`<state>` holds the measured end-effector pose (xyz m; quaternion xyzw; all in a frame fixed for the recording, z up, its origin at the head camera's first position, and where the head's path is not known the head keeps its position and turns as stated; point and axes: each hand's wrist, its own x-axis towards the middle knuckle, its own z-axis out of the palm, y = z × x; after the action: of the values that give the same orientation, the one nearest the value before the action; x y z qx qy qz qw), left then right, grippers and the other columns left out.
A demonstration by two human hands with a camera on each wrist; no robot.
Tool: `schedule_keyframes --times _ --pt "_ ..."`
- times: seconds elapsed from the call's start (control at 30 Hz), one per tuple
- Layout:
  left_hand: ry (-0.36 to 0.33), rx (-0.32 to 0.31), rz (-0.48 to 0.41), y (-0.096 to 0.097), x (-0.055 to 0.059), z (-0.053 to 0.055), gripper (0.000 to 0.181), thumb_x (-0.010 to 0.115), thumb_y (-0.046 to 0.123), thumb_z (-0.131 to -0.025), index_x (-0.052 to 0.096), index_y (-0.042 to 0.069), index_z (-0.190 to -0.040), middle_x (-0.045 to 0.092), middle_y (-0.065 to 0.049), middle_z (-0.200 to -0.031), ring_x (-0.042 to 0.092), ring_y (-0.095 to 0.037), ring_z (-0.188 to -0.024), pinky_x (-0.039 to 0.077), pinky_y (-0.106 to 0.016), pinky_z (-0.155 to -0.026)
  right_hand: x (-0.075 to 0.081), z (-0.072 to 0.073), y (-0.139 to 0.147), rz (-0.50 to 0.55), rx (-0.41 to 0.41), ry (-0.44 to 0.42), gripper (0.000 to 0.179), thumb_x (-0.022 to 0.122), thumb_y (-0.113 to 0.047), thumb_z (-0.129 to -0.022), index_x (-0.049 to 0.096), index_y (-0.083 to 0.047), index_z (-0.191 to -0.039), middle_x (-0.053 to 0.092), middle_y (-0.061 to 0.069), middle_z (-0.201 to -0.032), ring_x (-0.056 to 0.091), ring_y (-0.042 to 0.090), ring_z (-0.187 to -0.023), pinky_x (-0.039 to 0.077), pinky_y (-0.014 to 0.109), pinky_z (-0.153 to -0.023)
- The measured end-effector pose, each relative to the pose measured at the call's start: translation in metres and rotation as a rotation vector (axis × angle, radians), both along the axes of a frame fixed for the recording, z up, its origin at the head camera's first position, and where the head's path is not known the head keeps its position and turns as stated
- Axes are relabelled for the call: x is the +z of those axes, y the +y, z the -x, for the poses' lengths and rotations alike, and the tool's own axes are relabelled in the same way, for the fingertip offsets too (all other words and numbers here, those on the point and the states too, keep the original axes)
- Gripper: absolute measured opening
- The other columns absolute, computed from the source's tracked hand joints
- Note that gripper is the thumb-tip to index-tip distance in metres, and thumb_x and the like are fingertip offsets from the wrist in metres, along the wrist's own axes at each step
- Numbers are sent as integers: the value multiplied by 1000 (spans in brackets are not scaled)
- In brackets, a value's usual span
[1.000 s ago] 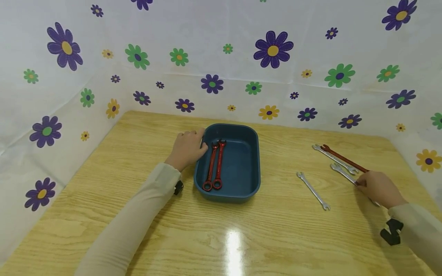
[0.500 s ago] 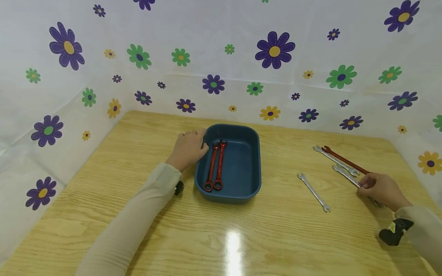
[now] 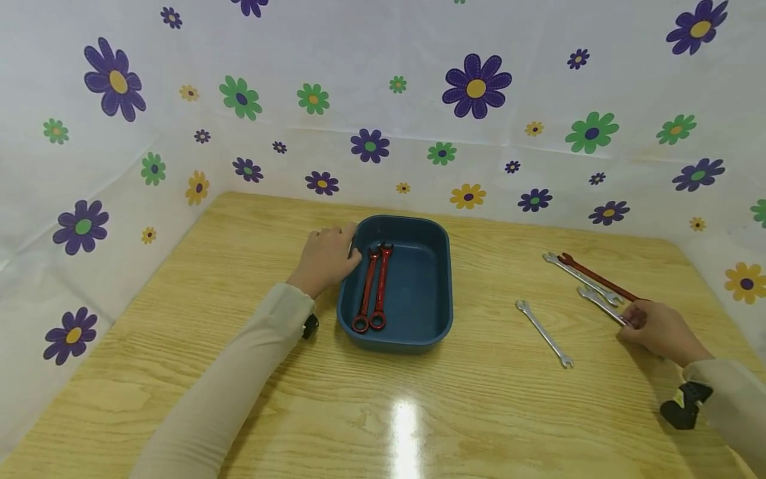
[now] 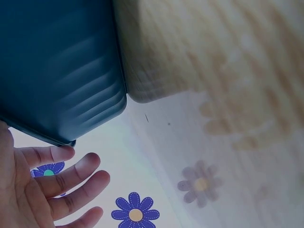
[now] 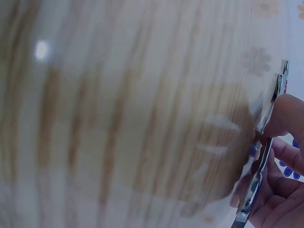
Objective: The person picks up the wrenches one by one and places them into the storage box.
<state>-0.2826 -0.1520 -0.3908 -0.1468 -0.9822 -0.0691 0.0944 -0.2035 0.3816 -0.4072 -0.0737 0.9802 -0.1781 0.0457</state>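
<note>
In the head view my left hand (image 3: 326, 259) holds the left rim of a blue rectangular bin (image 3: 421, 286), its thumb over the edge. The left wrist view shows the forefinger against that rim (image 4: 35, 135), the other fingers extended outside. Two red combination wrenches (image 3: 374, 287) lie side by side in the bin. At the right, my right hand (image 3: 664, 336) pinches a silver open-end wrench (image 3: 601, 306) between thumb and fingers; its near part is mostly hidden by the hand. The right wrist view shows this wrench (image 5: 251, 190) tilted close over the table.
Beyond the right hand, another silver wrench (image 3: 583, 278) lies alongside a red wrench (image 3: 601, 276), whose near end is covered by the hand. A separate silver wrench (image 3: 544, 334) rests on the wooden table (image 3: 479, 412) between bin and hand. Flowered cloth (image 3: 407, 120) stands behind the table.
The right hand's thumb and fingers have drawn together on the silver wrench, and the hand has turned slightly. The left hand and bin stay in place.
</note>
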Motion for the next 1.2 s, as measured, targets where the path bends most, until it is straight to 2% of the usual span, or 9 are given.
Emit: schedule_keyframes --times 0.13,0.4,0.53,0.73,0.87,1.03,1.2 --pt "1 1 11 0 1 0 35 47 27 -90 50 6 -118 66 -18 -100 62 -36 -90 46 -53 -85 2 -1 0 -37 27 22 24 71 -12 -72 58 5 -84 61 10 -75 52 13 -66 41 31 -59" --pt "-18 4 18 0 2 -1 37 47 27 -91 49 6 -121 65 -19 -102 62 -36 -91 46 -53 -85 7 -1 -2 -98 100 65 18 64 -1 -71 59 8 -85 62 11 -74 52 14 -64 40 29 -56" --pt "-23 7 22 1 2 -1 37 47 27 -91 49 6 -121 65 -18 -102 62 -36 -92 46 -53 -86 9 -1 -3 -94 97 20 20 63 -2 -73 58 9 -89 61 9 -73 48 12 -62 38 28 -53" --pt "-23 9 18 1 1 1 39 47 28 -91 49 7 -123 65 -19 -104 62 -36 -93 45 -54 -87 10 1 -2 -82 96 -30 19 61 -5 -81 56 9 -93 62 7 -72 49 10 -60 39 28 -53" --pt "-12 6 14 1 2 0 37 47 27 -91 50 7 -122 66 -19 -103 62 -36 -93 45 -54 -87 10 1 -3 -87 101 -14 18 63 -5 -82 56 10 -91 62 7 -69 49 10 -58 39 28 -53" --pt "0 -2 6 0 3 -1 37 47 26 -90 50 6 -120 66 -19 -102 63 -36 -91 46 -54 -86 9 1 -1 -107 99 43 17 67 -5 -79 62 8 -88 62 8 -70 55 14 -61 44 32 -55" --pt "5 -5 6 0 2 -1 37 47 26 -90 50 6 -121 66 -19 -102 63 -36 -91 46 -54 -86 8 -1 0 -89 65 53 18 68 -8 -79 66 7 -89 65 10 -73 58 16 -63 46 35 -57"
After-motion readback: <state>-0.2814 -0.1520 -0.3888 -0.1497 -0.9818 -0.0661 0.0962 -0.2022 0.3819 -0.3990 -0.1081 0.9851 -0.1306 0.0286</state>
